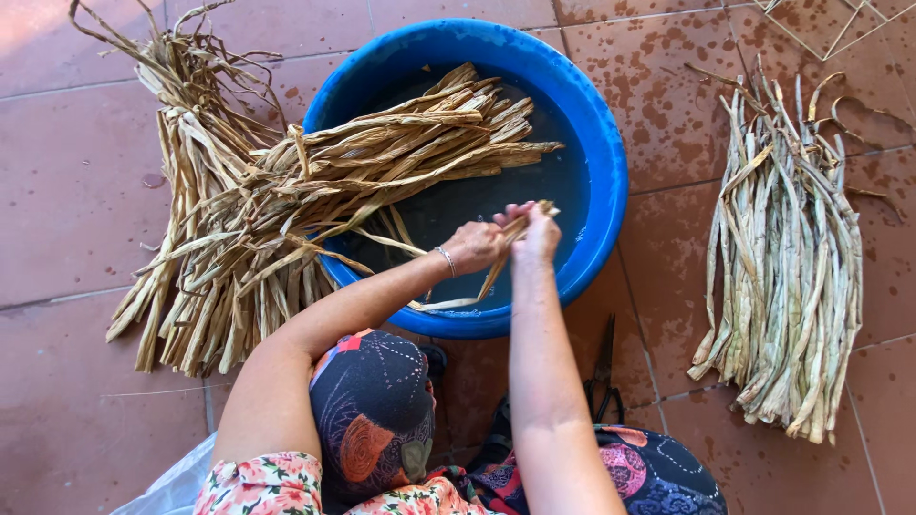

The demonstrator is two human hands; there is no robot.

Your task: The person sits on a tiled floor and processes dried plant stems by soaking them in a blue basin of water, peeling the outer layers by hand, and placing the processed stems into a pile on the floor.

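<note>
A blue round basin [601,143] holding dark water stands on the tiled floor in front of me. A bundle of dry tan plant strips [382,153] lies across its left rim, its ends over the water. My left hand [474,245] and my right hand [537,234] are close together above the basin's near side. Both grip the same thin tan strip [496,272], which hangs down and curls toward the rim. A bracelet circles my left wrist.
A large heap of dry strips [205,219] lies on the floor left of the basin. A paler, greenish bundle [787,267] lies to the right. Black scissors [601,377] rest on the tiles by my right knee. The tiles around the basin are wet.
</note>
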